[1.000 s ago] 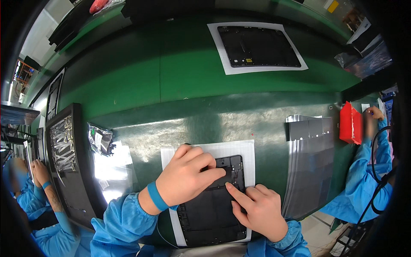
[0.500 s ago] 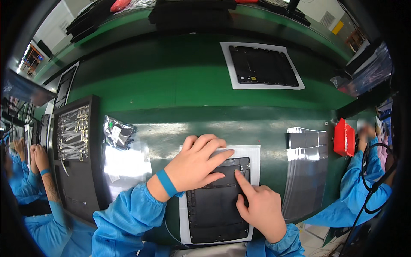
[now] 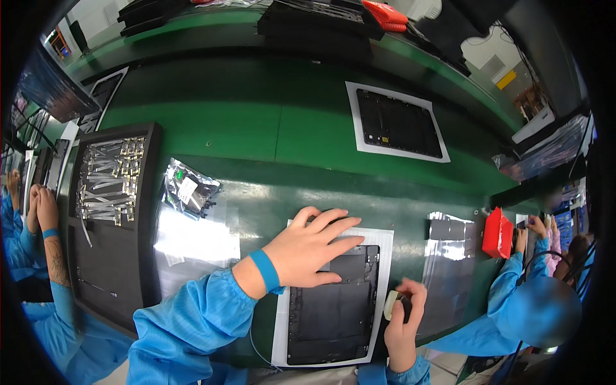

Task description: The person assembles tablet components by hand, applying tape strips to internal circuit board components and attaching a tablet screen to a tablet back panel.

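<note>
A black tablet-like device with its inside exposed point(image 3: 333, 317) lies on a white sheet point(image 3: 385, 269) in front of me. My left hand point(image 3: 311, 250), a blue band at its wrist, rests with spread fingers over the device's upper left part. It holds nothing and covers that corner. My right hand point(image 3: 405, 317) is just right of the sheet, its fingers closed round a small pale-and-black block point(image 3: 392, 304). The exact kind of that block cannot be made out, as the fingers hide part of it.
Left stands a black tray point(image 3: 147, 212) of flat ribbon cables point(image 3: 112, 183), beside a silvery bag of small black parts point(image 3: 187, 189). Clear film with dark strips point(image 3: 449, 256) and a red bin point(image 3: 497, 234) are right. A second device point(image 3: 401, 122) lies farther back. Co-workers sit at both sides.
My right hand has left the device's upper right, moved right off the sheet, and now grips the small block. My left hand stays over the device. The whole view has tilted somewhat.
</note>
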Available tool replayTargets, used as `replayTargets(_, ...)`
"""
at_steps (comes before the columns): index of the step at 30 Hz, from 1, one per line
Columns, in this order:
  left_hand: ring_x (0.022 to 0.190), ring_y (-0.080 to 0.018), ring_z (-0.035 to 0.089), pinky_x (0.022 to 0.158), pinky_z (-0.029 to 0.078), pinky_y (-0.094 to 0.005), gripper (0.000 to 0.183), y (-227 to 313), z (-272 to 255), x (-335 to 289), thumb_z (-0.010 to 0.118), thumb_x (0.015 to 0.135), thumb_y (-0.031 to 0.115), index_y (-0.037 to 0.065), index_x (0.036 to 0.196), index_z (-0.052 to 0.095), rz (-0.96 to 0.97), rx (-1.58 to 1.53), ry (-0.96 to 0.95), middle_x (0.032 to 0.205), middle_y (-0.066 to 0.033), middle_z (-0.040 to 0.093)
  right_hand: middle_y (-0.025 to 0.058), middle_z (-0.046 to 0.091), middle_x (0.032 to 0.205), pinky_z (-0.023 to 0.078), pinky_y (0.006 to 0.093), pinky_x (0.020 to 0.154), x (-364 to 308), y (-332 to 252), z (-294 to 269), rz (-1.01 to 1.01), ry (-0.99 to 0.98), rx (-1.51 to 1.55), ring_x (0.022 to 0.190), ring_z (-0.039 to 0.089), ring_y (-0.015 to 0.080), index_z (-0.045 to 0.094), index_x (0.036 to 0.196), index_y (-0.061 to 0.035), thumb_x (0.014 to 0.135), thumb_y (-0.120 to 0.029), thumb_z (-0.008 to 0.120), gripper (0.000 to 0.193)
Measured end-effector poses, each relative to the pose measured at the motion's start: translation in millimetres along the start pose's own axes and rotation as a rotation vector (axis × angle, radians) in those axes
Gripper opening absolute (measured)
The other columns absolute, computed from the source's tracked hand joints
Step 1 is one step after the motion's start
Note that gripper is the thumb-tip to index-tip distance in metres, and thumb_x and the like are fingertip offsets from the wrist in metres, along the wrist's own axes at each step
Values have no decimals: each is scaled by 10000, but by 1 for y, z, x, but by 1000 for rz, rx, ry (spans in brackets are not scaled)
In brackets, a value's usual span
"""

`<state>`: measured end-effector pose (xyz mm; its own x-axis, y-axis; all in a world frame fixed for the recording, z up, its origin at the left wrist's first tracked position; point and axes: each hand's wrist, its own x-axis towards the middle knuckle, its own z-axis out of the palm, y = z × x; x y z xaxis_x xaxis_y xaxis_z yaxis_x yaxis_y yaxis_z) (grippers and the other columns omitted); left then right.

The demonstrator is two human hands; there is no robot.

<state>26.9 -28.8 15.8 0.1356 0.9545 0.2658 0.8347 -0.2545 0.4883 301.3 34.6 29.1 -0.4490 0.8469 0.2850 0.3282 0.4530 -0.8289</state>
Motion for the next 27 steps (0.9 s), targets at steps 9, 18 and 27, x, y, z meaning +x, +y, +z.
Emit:
replayTargets(9, 1440, -295, 320, 1167, 229, -500, 788, -4, 6, -4, 801, 734, 407, 141, 1415, 507, -18, -41, -14, 1554, -77, 373, 110, 655, 759, 485, 284, 613, 20, -31, 35, 280, -241, -44, 690, 626, 123, 548, 997, 10, 898, -51, 666, 165)
replayTargets(18, 1396, -283, 389, 1172, 234, -488, 594, -5, 11, -3, 717, 784, 196, 148, 1354, 557, -75, -196, 109, 1455, -90, 488, 134, 617, 723, 497, 444, 512, 37, -50, 93, -100, -217, -915, 608, 648, 350, 514, 897, -43, 864, -113, 651, 158)
replayTargets(27, 906, -289, 624, 802, 512, -374, 209, -25, 7, -6, 578, 803, -19, 14, 1004, 622, -355, -546, 552, 966, -124, 610, 147, 597, 663, 495, 430, 482, 32, -68, 107, -143, -360, -381, 545, 629, 334, 539, 838, -55, 880, -136, 678, 167)
